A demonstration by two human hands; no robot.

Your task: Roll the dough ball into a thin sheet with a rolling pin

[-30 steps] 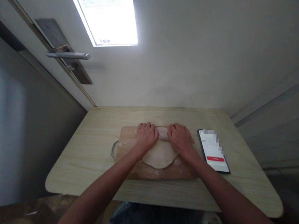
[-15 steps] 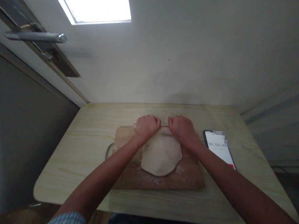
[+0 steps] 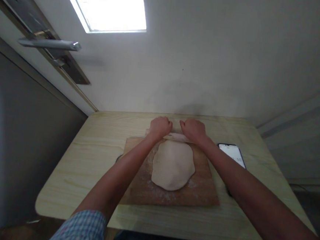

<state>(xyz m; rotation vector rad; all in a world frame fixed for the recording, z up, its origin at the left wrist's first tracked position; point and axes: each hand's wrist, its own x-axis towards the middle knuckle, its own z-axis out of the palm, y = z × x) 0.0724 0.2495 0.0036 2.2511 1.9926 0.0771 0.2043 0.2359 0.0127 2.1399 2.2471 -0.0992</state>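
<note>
A flat, roughly round sheet of dough lies on a wooden cutting board dusted with flour. Across the board's far edge, just beyond the dough, runs a pale rolling pin. My left hand is closed over the pin's left part, and my right hand is closed over its right part. Both fists sit close together with a short gap between them. The pin's right end is hidden behind my right hand and wrist.
The board rests on a light wooden table. Right of the board lies a phone, partly covered by my right forearm. A white door with a metal handle stands right behind the table's far edge.
Both hands have moved farther away with the rolling pin, off the dough's far edge, so more of the dough shows. The view has shifted slightly, and my right forearm covers more of the phone.
</note>
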